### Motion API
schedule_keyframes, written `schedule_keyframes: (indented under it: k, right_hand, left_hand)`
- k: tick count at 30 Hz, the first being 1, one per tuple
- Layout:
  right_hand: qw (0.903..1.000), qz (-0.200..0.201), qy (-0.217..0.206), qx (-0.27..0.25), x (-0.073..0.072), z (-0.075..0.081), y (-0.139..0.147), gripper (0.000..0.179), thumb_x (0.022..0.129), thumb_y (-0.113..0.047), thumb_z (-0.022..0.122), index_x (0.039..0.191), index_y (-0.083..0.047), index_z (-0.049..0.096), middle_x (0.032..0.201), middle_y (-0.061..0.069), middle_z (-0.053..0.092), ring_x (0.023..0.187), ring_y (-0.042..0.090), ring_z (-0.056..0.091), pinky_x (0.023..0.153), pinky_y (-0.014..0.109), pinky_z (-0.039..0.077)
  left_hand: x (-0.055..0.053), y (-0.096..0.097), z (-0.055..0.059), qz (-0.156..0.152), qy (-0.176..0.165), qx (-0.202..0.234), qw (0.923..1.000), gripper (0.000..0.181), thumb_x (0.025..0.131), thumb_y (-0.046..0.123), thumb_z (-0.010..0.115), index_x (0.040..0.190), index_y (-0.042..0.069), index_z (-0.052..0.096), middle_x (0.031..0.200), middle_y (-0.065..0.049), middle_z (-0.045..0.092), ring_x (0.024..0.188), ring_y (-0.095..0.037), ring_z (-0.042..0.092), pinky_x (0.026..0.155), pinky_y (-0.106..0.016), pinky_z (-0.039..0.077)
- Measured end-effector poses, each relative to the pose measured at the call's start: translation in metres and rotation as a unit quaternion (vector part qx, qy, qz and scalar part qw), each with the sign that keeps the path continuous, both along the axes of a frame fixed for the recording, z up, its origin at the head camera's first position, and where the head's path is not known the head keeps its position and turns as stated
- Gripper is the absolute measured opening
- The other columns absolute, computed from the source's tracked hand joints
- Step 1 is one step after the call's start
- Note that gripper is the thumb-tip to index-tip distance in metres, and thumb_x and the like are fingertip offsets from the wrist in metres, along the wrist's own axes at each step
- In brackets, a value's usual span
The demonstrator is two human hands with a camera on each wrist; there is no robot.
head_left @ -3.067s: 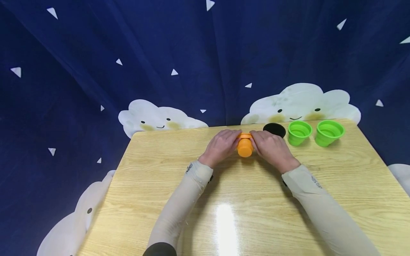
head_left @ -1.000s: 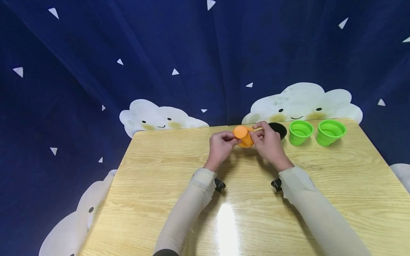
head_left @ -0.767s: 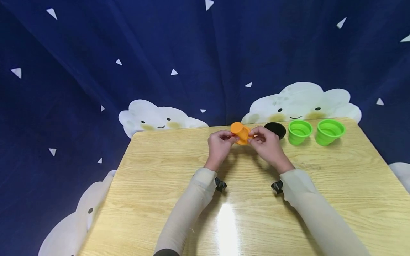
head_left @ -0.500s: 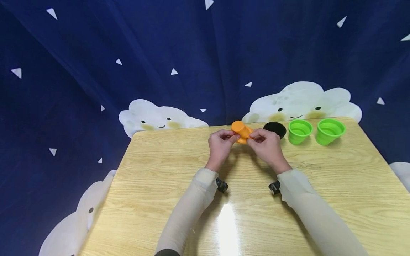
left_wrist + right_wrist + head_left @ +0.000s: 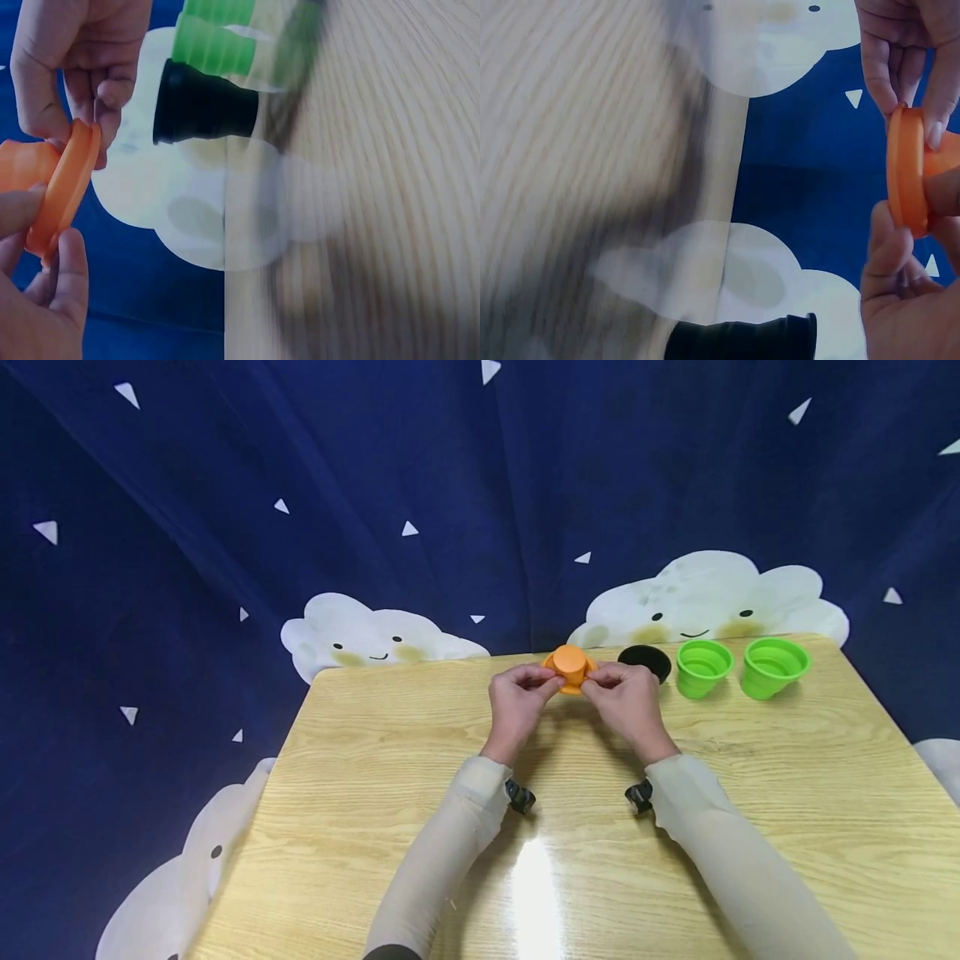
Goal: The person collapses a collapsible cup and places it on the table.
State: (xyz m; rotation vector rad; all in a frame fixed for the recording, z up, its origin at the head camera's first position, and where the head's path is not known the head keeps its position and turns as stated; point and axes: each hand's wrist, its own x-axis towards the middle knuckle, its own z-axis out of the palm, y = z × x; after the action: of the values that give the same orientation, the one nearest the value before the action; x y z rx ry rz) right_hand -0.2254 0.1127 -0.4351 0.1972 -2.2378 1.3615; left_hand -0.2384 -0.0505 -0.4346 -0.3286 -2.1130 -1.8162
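An orange collapsible cup is held upside down near the table's back edge, its small base upward and its wide rim below. The left hand pinches the rim on one side between thumb and fingers. Opposite it, the right hand pinches the other side in the same way. In the left wrist view, the cup's orange rim sits between both hands, with the curtain behind it. The right wrist view shows the rim side-on; part of the cup body runs out of frame.
Right of the hands stands a black cup, partly hidden by the right hand. Beyond it are two green collapsible cups, one smaller and one larger. The wooden table ends at a dark blue curtain.
The cup has turned from base toward the wearer to base up, tipping left on the way and then straightening. Both hands have shifted from over the rim to pinching it from the near side.
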Motion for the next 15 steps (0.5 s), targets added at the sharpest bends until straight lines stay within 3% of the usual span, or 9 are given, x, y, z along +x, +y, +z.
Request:
schedule_keyframes:
  k: [3,8,10,15]
  right_hand:
    - [0.9995,-0.008,-0.008,0.030,-0.001,0.001,0.003,0.006,0.070,-0.014,0.075,0.075,-0.011,0.075,0.079,0.000,0.070,0.069,0.011,0.062,0.063,0.023,0.045]
    - [0.9974,-0.006,-0.016,0.069,0.000,0.005,0.007,0.007,0.071,-0.013,0.075,0.078,-0.013,0.076,0.082,-0.001,0.070,0.070,0.013,0.060,0.065,0.031,0.043]
    - [0.9970,-0.003,-0.020,0.074,0.001,0.005,0.007,0.006,0.073,-0.014,0.073,0.079,-0.013,0.076,0.084,0.000,0.070,0.070,0.013,0.060,0.064,0.031,0.044]
    - [0.9974,0.003,-0.043,0.057,0.002,0.005,0.008,0.008,0.078,-0.012,0.069,0.082,-0.011,0.075,0.080,0.001,0.070,0.066,0.013,0.059,0.059,0.027,0.047]
  left_hand:
    - [0.001,0.000,0.001,-0.033,-0.005,0.011,0.9994,0.017,0.068,0.008,0.080,0.078,-0.002,0.071,0.081,-0.012,0.068,0.071,-0.021,0.065,0.063,-0.026,0.055]
    - [0.011,0.000,0.015,-0.080,-0.017,0.016,0.9965,0.019,0.070,0.001,0.078,0.083,-0.009,0.068,0.084,-0.021,0.066,0.074,-0.031,0.064,0.065,-0.028,0.055]
    - [0.014,0.001,0.020,-0.081,-0.020,0.016,0.9964,0.019,0.070,0.000,0.077,0.083,-0.010,0.067,0.084,-0.022,0.066,0.074,-0.032,0.064,0.065,-0.027,0.055]
    - [0.014,0.000,0.019,-0.075,-0.030,0.021,0.9965,0.017,0.072,0.000,0.075,0.084,-0.010,0.067,0.084,-0.021,0.065,0.075,-0.030,0.064,0.066,-0.028,0.055]
